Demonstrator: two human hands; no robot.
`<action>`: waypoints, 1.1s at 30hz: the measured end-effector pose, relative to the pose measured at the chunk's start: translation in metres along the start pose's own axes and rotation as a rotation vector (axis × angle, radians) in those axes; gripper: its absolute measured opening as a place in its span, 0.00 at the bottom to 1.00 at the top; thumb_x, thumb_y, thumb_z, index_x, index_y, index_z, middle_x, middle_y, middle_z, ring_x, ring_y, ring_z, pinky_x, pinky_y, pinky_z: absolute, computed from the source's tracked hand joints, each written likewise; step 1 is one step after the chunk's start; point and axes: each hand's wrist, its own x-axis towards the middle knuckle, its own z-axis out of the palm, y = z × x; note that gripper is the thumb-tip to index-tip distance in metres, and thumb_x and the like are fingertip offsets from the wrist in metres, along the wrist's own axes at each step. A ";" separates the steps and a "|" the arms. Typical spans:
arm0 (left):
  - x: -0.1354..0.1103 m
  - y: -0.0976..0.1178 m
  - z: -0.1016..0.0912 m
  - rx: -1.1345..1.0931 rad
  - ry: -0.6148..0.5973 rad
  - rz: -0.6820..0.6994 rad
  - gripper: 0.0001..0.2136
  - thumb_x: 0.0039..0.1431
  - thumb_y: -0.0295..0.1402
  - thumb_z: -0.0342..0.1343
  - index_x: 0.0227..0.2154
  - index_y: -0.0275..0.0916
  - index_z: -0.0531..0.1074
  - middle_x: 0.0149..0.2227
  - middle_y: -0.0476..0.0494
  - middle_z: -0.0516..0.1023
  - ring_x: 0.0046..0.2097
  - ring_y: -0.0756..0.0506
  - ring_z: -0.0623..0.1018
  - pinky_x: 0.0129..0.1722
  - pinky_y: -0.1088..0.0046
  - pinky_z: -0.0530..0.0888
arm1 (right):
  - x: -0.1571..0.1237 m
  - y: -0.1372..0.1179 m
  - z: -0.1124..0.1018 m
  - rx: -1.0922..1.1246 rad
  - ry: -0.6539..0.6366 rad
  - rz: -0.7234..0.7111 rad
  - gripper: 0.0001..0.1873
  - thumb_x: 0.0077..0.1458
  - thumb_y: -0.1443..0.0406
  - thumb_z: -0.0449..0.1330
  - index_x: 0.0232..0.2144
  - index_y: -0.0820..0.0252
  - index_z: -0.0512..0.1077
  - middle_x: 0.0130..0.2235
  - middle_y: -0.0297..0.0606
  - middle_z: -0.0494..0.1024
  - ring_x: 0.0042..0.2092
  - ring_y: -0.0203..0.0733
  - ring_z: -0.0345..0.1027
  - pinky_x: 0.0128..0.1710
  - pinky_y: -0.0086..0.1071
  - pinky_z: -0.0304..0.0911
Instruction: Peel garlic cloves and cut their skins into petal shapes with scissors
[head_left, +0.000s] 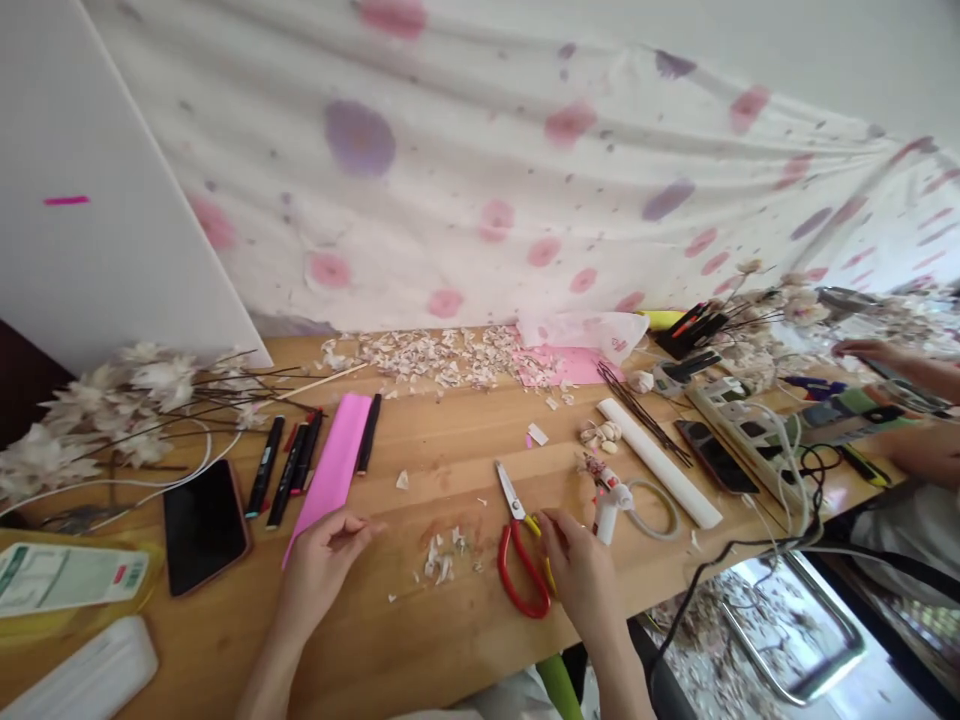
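Observation:
My left hand (327,562) is above the table's near side, over the lower end of a pink paper strip (339,450). Its thumb and fingers are pressed together; whatever may be between them is too small to make out. My right hand (581,565) has curled, closed fingers beside red-handled scissors (523,570), whose blades point away from me. It partly covers a yellow-handled tool (532,524); whether it grips that is hidden. Small pale scraps (441,560) lie between my hands. A hot glue gun (609,505) rests just beyond my right hand.
Black markers (288,475), a phone (205,528) and pale flowers (82,420) lie left. Petal scraps (442,358) cover the back. Right are a white paper roll (660,463), dark stems (645,415), a second phone (716,456), a power strip (742,430) and another person's hand (900,362).

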 end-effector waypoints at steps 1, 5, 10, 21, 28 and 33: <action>0.000 -0.004 -0.003 -0.023 -0.012 -0.027 0.19 0.60 0.48 0.54 0.22 0.40 0.75 0.30 0.43 0.82 0.34 0.42 0.82 0.35 0.69 0.80 | -0.003 0.002 0.005 -0.020 -0.007 -0.007 0.18 0.66 0.55 0.51 0.35 0.59 0.75 0.28 0.40 0.80 0.29 0.47 0.76 0.30 0.35 0.68; 0.020 -0.014 0.009 0.087 -0.010 0.024 0.16 0.65 0.40 0.47 0.44 0.38 0.76 0.44 0.37 0.83 0.43 0.40 0.84 0.44 0.61 0.81 | -0.012 0.012 0.017 -0.066 -0.020 -0.034 0.09 0.56 0.62 0.56 0.36 0.58 0.74 0.40 0.46 0.79 0.38 0.51 0.76 0.38 0.41 0.71; 0.042 -0.006 0.051 0.177 -0.133 0.130 0.19 0.64 0.30 0.46 0.55 0.37 0.71 0.61 0.36 0.73 0.65 0.38 0.68 0.66 0.50 0.60 | -0.016 0.018 0.023 -0.118 -0.015 0.011 0.16 0.49 0.65 0.59 0.42 0.60 0.71 0.43 0.50 0.77 0.44 0.56 0.74 0.44 0.48 0.69; 0.002 0.007 0.063 0.259 -0.331 0.195 0.21 0.68 0.35 0.46 0.62 0.42 0.66 0.67 0.41 0.65 0.69 0.40 0.61 0.68 0.49 0.55 | 0.000 0.020 0.016 -0.037 0.064 0.002 0.11 0.55 0.66 0.53 0.41 0.58 0.71 0.45 0.50 0.78 0.48 0.56 0.72 0.48 0.51 0.68; -0.018 0.034 0.050 -0.042 -0.362 0.032 0.16 0.66 0.39 0.50 0.53 0.47 0.75 0.58 0.44 0.76 0.62 0.40 0.71 0.64 0.57 0.63 | -0.005 -0.012 0.021 0.110 -0.023 -0.145 0.18 0.69 0.62 0.45 0.55 0.61 0.66 0.53 0.51 0.77 0.55 0.49 0.72 0.54 0.44 0.69; -0.085 0.028 0.010 -0.477 -0.754 -0.536 0.20 0.62 0.50 0.51 0.29 0.41 0.79 0.28 0.44 0.81 0.28 0.44 0.78 0.30 0.69 0.75 | -0.010 -0.020 0.055 0.039 -0.290 -0.312 0.31 0.68 0.61 0.49 0.68 0.66 0.48 0.69 0.58 0.54 0.70 0.56 0.46 0.66 0.57 0.51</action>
